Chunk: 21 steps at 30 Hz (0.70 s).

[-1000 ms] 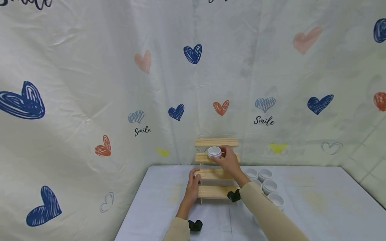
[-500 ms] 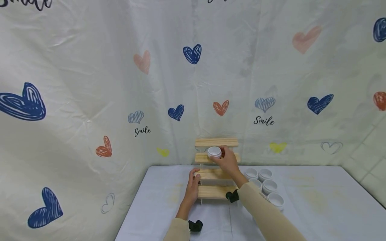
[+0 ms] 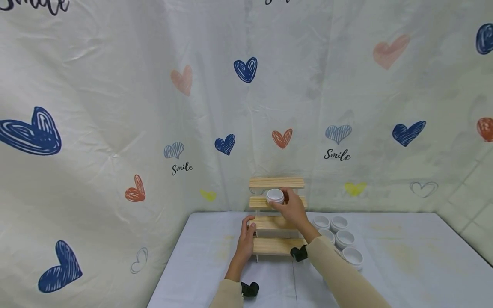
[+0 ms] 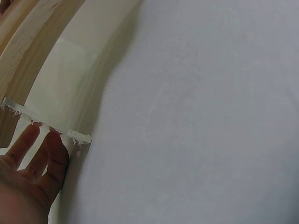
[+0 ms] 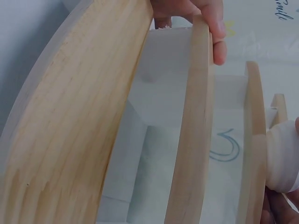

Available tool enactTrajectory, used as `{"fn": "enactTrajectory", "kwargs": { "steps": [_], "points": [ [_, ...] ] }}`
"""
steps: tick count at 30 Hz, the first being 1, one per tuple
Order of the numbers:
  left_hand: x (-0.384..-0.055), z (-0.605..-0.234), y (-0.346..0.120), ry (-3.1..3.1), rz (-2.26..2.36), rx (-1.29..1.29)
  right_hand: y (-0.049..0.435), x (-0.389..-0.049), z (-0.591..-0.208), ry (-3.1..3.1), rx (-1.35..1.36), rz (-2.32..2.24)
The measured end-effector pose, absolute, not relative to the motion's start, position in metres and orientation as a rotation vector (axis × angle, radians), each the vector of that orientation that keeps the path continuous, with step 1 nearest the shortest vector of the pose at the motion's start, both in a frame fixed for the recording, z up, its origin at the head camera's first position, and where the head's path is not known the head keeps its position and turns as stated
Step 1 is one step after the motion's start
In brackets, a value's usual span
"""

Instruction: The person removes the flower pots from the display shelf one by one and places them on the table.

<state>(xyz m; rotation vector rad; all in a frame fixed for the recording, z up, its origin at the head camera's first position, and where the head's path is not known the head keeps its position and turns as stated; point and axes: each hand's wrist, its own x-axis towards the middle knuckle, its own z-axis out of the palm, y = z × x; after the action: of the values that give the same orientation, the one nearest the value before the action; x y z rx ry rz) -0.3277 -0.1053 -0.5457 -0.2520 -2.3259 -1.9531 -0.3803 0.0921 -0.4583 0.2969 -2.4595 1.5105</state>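
A stepped wooden display rack [image 3: 275,246] with several plank tiers and clear side supports stands on the table against the backdrop. My left hand [image 3: 245,241] grips its left side, fingertips over the end of a middle plank. In the left wrist view, fingers [image 4: 57,156] reach the thin edge of the clear side support [image 4: 80,136]. My right hand [image 3: 293,209] pinches a small white bowl [image 3: 275,196] by its right side, upright at the second-highest plank [image 3: 257,202]. In the right wrist view the bowl [image 5: 281,156] sits right at a plank's edge.
Several more white bowls [image 3: 352,256] are grouped on the table right of the rack, some partly behind the right sleeve [image 3: 339,269]. A white cloth covers the table [image 3: 400,256]. A heart-printed backdrop [image 3: 300,94] hangs directly behind.
The white bowl in my right hand has shifted very slightly to the right along the second-highest plank. My left hand stays on the rack's side.
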Motion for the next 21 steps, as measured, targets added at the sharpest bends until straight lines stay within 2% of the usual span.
{"fn": "enactTrajectory", "kwargs": {
  "steps": [21],
  "points": [
    [-0.3291, -0.5502, -0.1055, -2.297, -1.958, -0.293, 0.0956, -0.3732, -0.459, -2.454, 0.34, 1.515]
  ]
}}
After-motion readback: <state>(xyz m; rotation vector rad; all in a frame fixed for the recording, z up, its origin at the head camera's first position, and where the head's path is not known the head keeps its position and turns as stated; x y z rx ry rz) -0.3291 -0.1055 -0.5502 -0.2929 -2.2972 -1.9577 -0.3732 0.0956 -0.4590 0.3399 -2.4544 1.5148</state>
